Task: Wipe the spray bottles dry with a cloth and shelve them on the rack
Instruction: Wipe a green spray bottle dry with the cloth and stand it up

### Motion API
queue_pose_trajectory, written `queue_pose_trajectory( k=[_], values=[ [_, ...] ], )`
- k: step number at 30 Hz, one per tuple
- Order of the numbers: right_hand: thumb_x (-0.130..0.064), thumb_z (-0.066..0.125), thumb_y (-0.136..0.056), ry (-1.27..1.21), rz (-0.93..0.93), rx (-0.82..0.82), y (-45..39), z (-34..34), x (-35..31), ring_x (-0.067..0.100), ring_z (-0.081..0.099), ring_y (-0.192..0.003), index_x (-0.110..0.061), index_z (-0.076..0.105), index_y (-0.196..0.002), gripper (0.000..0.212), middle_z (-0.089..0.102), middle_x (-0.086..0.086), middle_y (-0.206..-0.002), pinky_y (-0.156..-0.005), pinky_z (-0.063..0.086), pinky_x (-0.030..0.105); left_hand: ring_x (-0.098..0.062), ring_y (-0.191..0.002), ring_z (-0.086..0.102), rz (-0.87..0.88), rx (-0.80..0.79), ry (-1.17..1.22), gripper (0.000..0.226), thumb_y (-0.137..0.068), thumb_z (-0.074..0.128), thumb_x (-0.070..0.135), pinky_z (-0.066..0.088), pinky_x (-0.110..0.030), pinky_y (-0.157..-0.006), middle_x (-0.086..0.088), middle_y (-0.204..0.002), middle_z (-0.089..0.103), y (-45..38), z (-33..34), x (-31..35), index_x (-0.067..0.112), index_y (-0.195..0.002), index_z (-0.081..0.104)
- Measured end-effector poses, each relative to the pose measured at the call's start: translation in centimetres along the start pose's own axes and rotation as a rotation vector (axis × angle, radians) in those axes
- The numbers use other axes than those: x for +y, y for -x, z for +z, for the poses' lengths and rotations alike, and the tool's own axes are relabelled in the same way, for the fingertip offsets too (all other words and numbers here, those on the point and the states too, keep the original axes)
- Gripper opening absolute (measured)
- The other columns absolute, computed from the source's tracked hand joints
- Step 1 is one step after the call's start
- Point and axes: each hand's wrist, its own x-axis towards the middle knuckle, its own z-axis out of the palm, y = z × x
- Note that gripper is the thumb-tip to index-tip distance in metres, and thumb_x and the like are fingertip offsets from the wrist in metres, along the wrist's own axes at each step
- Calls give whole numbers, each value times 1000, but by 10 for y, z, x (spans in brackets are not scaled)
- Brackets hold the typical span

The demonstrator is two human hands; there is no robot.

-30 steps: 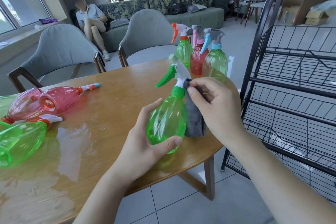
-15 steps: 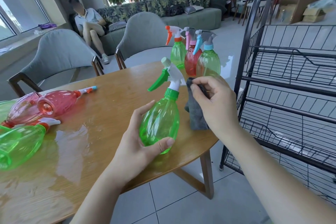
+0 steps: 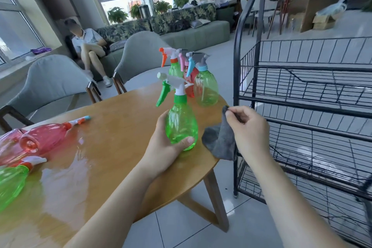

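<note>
The green spray bottle point(image 3: 182, 125), with its green trigger and white nozzle head, is standing upright near the right edge of the round wooden table point(image 3: 112, 131). The left hand point(image 3: 167, 147) is gripping its lower body, fingers curling behind it and the thumb pressing across the front near the base. Just beside the bottle, apart from it, the right hand point(image 3: 246, 127) is pinching a grey cloth point(image 3: 220, 143) between thumb and curled fingers; the cloth is hanging down past the table edge. Behind the held bottle, three more upright spray bottles point(image 3: 205, 86) are standing close together at the table's far right. On the left, red bottles point(image 3: 34, 141) and a green bottle point(image 3: 11, 183) are lying on their sides by a wet patch. The black wire rack point(image 3: 314, 106) is standing to the right of the table.
</note>
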Motion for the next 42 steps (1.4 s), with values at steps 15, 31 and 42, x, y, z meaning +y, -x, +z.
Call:
queue_pose_trajectory(
  k=[15, 31, 42],
  values=[
    [-13, 75, -92, -119, 68, 119, -22, -29, 8, -6, 70, -83, -20, 79, -93, 8, 76, -15, -87, -76, 50, 8, -23, -130, 62, -19, 34, -82, 113, -64, 100, 41, 51, -50, -111, 3, -145, 62, -110, 84, 10, 37, -158, 36],
    [-17, 78, -92, -255, 126, -111, 3, -20, -14, 10, 74, -88, -21, 79, -92, 5, 79, -7, -88, -78, 56, 25, -19, -126, 60, -92, 134, -157, 96, -87, 87, 35, 51, -36, -106, -2, -150, 56, -39, 37, 19, 31, -164, 30],
    [-19, 78, -92, -359, 152, -547, 100, 99, -87, 15, 74, -87, -24, 79, -86, 8, 78, -5, -84, -79, 58, 37, -12, -122, 63, -106, 511, -226, 60, -90, 83, 31, 55, -32, -101, 8, -135, 62, 126, -136, -13, 29, -144, 55]
  ],
)
